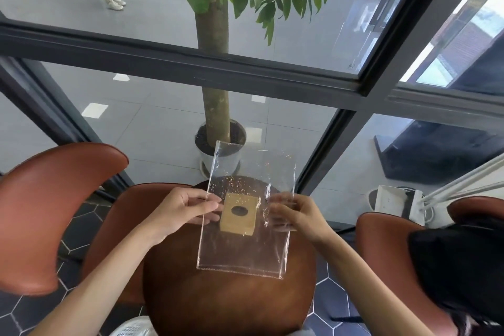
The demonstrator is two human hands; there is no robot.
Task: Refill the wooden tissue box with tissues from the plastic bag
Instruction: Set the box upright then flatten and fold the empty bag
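I see a round dark-brown wooden table at lower centre, flanked by rust-brown leather chairs at the left and right edges on dark hexagonal floor tiles. Behind it, across the upper frame, dark-framed glass panels show a pale tiled floor and a potted green tree in daylight.
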